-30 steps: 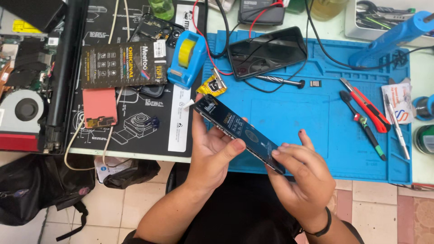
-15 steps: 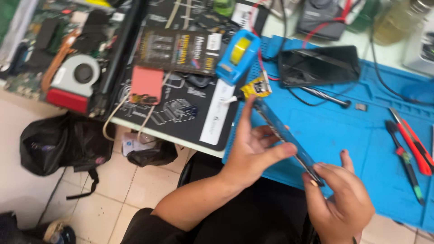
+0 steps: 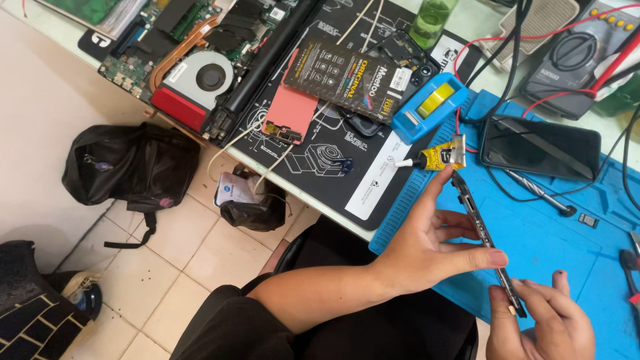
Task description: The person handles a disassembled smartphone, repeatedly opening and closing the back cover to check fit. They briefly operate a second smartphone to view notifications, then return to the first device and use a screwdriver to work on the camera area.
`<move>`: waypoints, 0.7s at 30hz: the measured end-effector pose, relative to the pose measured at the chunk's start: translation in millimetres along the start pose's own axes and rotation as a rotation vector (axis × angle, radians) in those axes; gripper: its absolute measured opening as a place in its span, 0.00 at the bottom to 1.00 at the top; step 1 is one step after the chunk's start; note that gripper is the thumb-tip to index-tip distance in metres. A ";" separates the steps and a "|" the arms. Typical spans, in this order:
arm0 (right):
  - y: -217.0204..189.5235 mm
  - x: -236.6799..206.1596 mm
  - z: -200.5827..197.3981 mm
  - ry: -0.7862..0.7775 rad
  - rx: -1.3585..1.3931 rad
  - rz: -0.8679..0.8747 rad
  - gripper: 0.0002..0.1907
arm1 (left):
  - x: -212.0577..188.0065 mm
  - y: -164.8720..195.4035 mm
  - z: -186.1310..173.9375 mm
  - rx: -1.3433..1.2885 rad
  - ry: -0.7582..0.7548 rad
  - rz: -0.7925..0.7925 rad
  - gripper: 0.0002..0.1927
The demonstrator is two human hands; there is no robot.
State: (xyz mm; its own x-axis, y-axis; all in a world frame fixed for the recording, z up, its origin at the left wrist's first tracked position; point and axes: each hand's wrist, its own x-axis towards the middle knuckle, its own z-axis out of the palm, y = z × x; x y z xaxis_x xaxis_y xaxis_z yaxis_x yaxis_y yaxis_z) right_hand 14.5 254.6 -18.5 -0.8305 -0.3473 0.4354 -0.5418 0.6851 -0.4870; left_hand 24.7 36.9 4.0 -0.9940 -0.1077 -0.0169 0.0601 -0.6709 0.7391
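A flat black package (image 3: 352, 78) with gold print and a white label lies tilted on the black mat, its lower corner over a pink pouch (image 3: 291, 113). Right of it, a dark phone screen (image 3: 541, 147) rests on the blue mat. A small yellow glue tube (image 3: 437, 157) with black print lies between them.

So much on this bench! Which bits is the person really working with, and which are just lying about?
In hand:
- thin phone, seen edge-on, held by left hand and right hand
- blue work mat beneath

Lying about:
- small glue tube
- blue tape dispenser
- dark phone
- opened laptop
- black backpack on the floor
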 end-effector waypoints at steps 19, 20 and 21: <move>-70.6 16.7 16.5 0.268 0.050 0.048 0.15 | -12.9 -10.6 -11.4 0.209 0.012 0.036 0.63; -73.3 16.9 17.2 0.283 0.050 0.066 0.15 | -14.2 -11.0 -13.4 0.271 0.030 0.049 0.64; -74.9 17.8 18.0 0.279 0.088 0.058 0.15 | -14.2 -10.2 -16.0 0.251 0.019 0.061 0.63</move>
State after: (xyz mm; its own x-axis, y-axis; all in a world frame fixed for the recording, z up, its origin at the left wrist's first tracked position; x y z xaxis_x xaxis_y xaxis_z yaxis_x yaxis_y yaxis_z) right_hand 37.9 185.6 12.1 -0.7994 -0.1115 0.5903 -0.5137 0.6364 -0.5754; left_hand 39.6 33.6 -14.0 -0.9873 -0.1574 0.0222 0.0931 -0.4598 0.8831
